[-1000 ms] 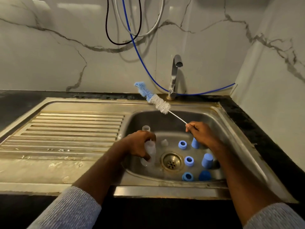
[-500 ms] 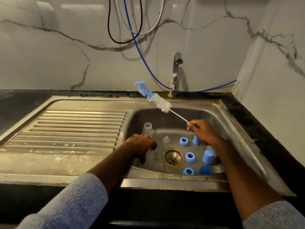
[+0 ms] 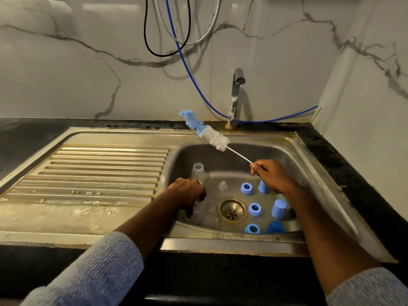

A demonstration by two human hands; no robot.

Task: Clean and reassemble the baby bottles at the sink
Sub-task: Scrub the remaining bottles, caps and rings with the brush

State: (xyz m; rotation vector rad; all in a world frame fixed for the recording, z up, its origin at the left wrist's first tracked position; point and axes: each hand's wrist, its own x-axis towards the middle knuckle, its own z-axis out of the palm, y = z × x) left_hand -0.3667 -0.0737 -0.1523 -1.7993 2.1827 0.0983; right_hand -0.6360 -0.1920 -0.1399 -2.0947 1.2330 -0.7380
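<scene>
Left hand (image 3: 187,193) wraps a clear bottle (image 3: 196,214) low in the sink (image 3: 326,173), right hand (image 3: 273,176) pinches the bottle brush (image 3: 215,139) wire: light, probably slick plastic, so grip mid-body.

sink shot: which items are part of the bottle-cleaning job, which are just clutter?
Job items:
- bottle brush, held by right hand
- clear bottle, gripped by left hand
- second clear bottle, upright
- blue collar rings
- blue caps
- clear teat
- sink and tap

Not involved:
- blue hose
- black cable
- grey cable
- drainboard
</scene>
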